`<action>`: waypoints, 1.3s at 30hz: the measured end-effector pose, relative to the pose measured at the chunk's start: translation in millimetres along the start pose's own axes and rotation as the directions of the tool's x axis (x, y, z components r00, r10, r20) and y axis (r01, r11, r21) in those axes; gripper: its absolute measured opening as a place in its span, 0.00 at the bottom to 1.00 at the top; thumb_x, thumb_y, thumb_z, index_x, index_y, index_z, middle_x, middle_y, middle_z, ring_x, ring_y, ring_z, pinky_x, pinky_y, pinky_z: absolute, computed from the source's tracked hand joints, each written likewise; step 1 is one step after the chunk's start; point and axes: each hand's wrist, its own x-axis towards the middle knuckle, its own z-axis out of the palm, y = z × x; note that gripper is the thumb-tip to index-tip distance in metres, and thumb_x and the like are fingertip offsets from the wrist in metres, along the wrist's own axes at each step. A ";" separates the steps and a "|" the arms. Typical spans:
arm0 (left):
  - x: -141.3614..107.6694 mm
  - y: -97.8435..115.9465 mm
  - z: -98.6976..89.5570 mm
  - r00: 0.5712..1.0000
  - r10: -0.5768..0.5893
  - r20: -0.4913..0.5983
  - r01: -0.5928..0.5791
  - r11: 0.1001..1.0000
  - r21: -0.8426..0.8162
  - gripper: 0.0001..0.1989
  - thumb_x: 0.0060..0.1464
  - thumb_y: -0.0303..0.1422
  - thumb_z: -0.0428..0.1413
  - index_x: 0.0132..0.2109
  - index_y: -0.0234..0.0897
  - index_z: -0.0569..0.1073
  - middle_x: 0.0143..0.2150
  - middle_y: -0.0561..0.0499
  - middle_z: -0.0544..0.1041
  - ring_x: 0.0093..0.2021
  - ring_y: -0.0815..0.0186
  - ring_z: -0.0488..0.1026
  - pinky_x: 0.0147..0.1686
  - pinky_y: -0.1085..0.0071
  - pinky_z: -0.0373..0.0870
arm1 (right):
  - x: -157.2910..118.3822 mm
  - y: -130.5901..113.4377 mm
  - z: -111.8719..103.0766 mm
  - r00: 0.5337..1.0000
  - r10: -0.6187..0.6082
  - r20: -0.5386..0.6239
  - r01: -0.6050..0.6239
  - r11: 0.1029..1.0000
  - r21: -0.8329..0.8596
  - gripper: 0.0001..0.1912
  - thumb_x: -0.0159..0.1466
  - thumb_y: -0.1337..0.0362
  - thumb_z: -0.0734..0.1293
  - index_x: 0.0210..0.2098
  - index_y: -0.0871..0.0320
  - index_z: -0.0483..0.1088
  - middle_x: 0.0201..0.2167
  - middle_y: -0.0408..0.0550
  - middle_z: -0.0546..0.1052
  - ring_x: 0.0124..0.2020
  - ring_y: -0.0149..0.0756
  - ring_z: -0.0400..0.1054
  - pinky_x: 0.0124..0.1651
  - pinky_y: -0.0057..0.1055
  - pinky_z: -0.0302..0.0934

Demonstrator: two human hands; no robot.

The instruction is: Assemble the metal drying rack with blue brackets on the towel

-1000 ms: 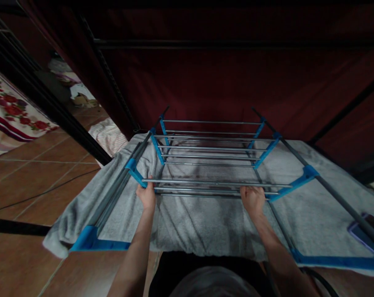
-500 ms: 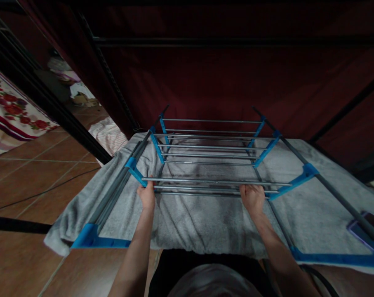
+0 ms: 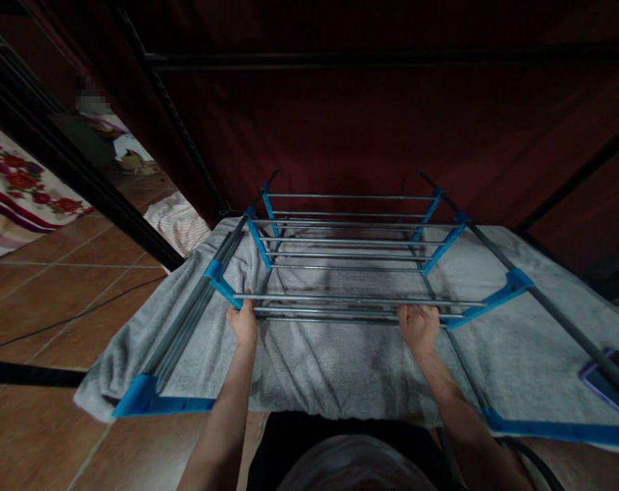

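Note:
A drying rack point(image 3: 350, 298) with grey metal rods and blue plastic brackets lies across a grey blanket point(image 3: 340, 375). My left hand point(image 3: 244, 323) is closed around the near rods, close beside the left blue bracket. On the same near set of rods, toward the right bracket, my right hand point(image 3: 419, 324) is closed with its knuckles up. Two more rod sections of the rack sit farther back. Blue corner pieces point(image 3: 155, 399) mark the rack's near end. Some fingertips of both hands are hidden beneath the rods.
A dark red fabric wall point(image 3: 340, 129) with black bars rises behind the rack. A phone point(image 3: 603, 385) lies under the right tube. At left are a black post point(image 3: 84, 164), a floral cloth point(image 3: 22, 177), a striped cloth point(image 3: 179, 221) and a thin cable point(image 3: 78, 316) on the tiled floor.
The rack's right side and near corners appear shifted very slightly outward and the view has tilted a little. Both hands keep their hold on the near rods.

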 end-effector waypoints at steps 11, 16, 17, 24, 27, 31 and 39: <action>-0.7 -7.9 -0.8 0.995 0.096 0.002 -0.096 0.995 -0.012 0.17 0.53 0.48 0.56 0.29 0.37 0.69 0.24 0.54 0.68 0.26 0.67 0.64 0.29 0.69 0.62 | -26.2 -12.7 -1.9 0.990 0.113 -0.086 -0.100 0.984 0.146 0.18 0.71 0.57 0.56 0.52 0.61 0.67 0.50 0.61 0.69 0.52 0.50 0.61 0.54 0.48 0.54; -5.3 -16.9 -2.8 0.985 0.171 0.009 -0.171 0.985 -0.013 0.15 0.59 0.45 0.53 0.35 0.37 0.68 0.29 0.53 0.69 0.31 0.66 0.67 0.36 0.68 0.66 | -49.9 -20.8 0.5 0.990 0.120 -0.078 -0.088 0.938 0.336 0.19 0.69 0.61 0.57 0.58 0.56 0.63 0.56 0.57 0.66 0.59 0.48 0.59 0.59 0.50 0.55; -7.0 -17.6 -3.6 0.984 0.180 0.009 -0.180 0.984 -0.005 0.15 0.60 0.45 0.53 0.35 0.37 0.69 0.30 0.52 0.70 0.33 0.65 0.67 0.38 0.67 0.66 | -52.9 -20.6 0.9 0.992 0.112 -0.060 -0.084 0.934 0.348 0.19 0.69 0.62 0.57 0.58 0.55 0.63 0.57 0.56 0.65 0.59 0.48 0.58 0.60 0.51 0.55; -37.6 -23.0 -13.0 0.945 0.290 -0.154 -0.291 0.957 0.018 0.17 0.61 0.43 0.53 0.51 0.36 0.68 0.50 0.45 0.68 0.50 0.61 0.67 0.49 0.64 0.66 | -65.5 -11.9 3.9 0.953 0.282 -0.110 -0.191 0.844 0.501 0.13 0.66 0.63 0.59 0.49 0.57 0.65 0.51 0.56 0.66 0.57 0.47 0.60 0.59 0.51 0.57; -57.6 -30.4 -20.5 0.928 0.335 -0.167 -0.332 0.942 0.041 0.16 0.61 0.40 0.54 0.53 0.37 0.67 0.51 0.44 0.68 0.49 0.61 0.68 0.47 0.64 0.68 | -72.5 -8.6 8.9 0.947 0.304 -0.103 -0.211 0.831 0.514 0.11 0.65 0.63 0.59 0.46 0.58 0.64 0.50 0.57 0.65 0.56 0.47 0.59 0.58 0.51 0.57; -72.6 -39.7 -26.7 0.898 0.437 0.042 -0.439 0.891 0.115 0.11 0.63 0.36 0.51 0.49 0.37 0.71 0.48 0.44 0.71 0.51 0.59 0.69 0.53 0.59 0.67 | -79.0 -5.0 19.7 0.958 0.285 -0.035 -0.245 0.876 0.416 0.20 0.65 0.63 0.58 0.55 0.61 0.61 0.56 0.63 0.62 0.60 0.52 0.56 0.59 0.55 0.55; -67.1 -41.7 -11.7 0.730 0.557 0.397 -0.675 0.681 0.284 0.21 0.64 0.35 0.47 0.61 0.36 0.66 0.59 0.37 0.69 0.63 0.51 0.64 0.63 0.48 0.60 | -64.0 10.7 30.3 0.993 0.094 0.071 -0.108 0.967 0.231 0.25 0.63 0.67 0.57 0.59 0.60 0.60 0.57 0.62 0.65 0.58 0.53 0.59 0.56 0.53 0.58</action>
